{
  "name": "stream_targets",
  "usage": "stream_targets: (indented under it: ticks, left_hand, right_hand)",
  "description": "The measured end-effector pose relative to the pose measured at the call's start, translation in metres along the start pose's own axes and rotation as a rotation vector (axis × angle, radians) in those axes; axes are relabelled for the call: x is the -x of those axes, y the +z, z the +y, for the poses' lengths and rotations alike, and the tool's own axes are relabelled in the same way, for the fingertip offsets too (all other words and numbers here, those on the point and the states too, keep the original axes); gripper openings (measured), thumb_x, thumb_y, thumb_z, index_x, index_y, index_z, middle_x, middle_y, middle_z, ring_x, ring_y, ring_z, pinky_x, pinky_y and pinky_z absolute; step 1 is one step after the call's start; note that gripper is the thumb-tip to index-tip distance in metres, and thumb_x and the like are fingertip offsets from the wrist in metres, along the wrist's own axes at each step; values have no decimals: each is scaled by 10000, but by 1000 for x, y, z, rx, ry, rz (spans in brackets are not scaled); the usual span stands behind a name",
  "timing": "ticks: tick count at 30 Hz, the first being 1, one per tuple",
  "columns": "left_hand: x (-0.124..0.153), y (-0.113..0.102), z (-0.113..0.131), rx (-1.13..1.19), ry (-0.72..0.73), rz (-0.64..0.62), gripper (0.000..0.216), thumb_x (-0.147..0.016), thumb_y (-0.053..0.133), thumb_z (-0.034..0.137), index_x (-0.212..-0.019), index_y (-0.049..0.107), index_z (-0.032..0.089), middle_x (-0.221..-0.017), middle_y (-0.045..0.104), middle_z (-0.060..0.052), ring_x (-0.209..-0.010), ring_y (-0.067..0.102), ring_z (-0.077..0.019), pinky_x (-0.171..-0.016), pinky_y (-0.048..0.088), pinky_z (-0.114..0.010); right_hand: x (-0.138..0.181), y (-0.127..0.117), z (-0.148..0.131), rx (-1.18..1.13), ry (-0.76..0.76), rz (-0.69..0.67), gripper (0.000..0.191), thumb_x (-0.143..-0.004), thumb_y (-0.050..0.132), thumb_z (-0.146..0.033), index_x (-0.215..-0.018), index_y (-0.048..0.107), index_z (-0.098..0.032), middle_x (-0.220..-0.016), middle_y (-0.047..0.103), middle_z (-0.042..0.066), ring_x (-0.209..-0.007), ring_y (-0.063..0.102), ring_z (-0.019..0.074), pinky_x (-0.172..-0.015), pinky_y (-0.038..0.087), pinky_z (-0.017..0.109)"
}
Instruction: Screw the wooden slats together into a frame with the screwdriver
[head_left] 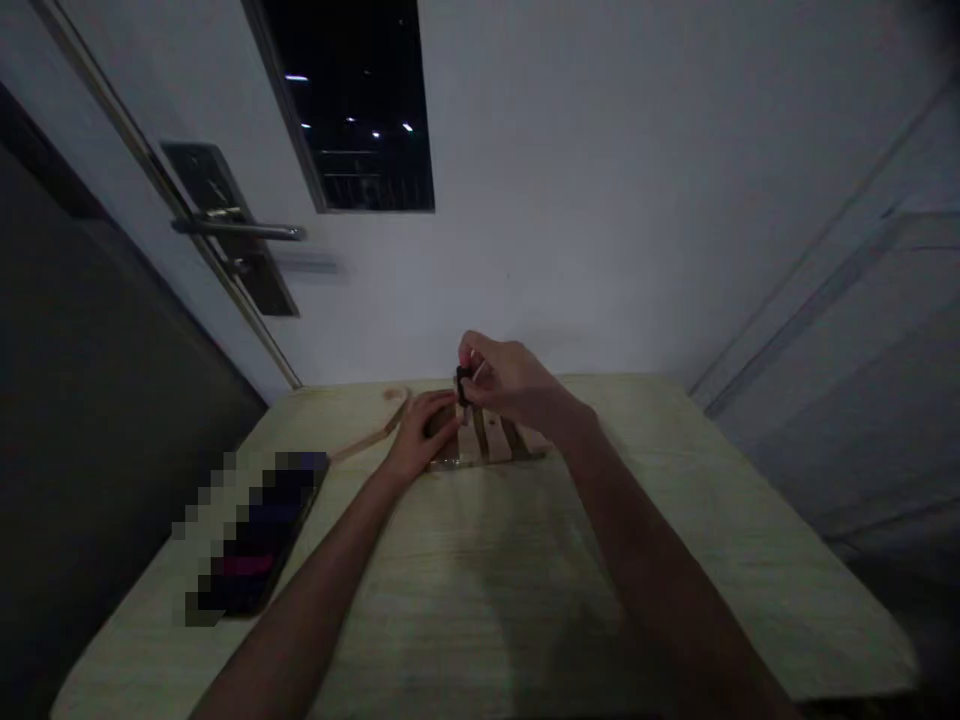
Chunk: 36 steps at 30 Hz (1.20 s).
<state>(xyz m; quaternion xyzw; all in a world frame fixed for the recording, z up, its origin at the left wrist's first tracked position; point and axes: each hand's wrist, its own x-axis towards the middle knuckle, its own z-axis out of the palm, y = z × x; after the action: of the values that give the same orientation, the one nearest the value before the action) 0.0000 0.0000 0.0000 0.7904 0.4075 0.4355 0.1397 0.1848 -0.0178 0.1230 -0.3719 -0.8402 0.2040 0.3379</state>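
Near the back of the table lies a small flat piece (495, 440) with pinkish and brown bands and a shiny front edge; its kind is not clear. My left hand (416, 440) rests on its left end, thumb and fingers apart. Above it, my right hand (514, 385) pinches a small black object (463, 386) between thumb and fingers. A thin pale part shows by those fingers. I cannot tell whether the black object is joined to the banded piece. From under my left hand a narrow pinkish strip (364, 443) runs out leftward.
The pale wood-grain table (465, 570) meets a white door (562, 200) at its back edge. A dark phone-like device (274, 530), partly pixelated, lies at the left. The door has a metal lever handle (240, 230) and a dark window (360, 110).
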Motion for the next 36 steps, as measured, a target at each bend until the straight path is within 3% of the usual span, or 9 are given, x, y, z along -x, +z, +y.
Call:
stream_targets:
  ticks: [14,33,36]
  left_hand:
    - [0,1,-3,-16,-9,5,319,-825,565,358,-1111,593,219,-1173,599,-74,-1105,513,-232,-977,394,-455]
    - [0,2,-4,-38,10,10,325,-827,564,366,-1114,593,215,-1147,606,-75,-1092,520,-224,-965,406,-432]
    - [0,2,-4,-41,6,5,321,-830,557,374,-1111,595,224,-1146,609,-70,-1097,519,-225,-971,402,-433]
  right_hand:
    - [-2,2,3,43,-33,42,139,-729,529,-211,-856,472,-210,-623,528,-50,-555,477,81,-527,320,207]
    - [0,-2,0,37,-27,36,88,-712,543,-227,-717,462,-193,-599,483,-50,-572,442,80,-538,300,218]
    - [-1,-2,-1,50,-23,25,106,-712,543,-223,-807,502,-198,-582,477,-62,-555,433,80,-531,290,219]
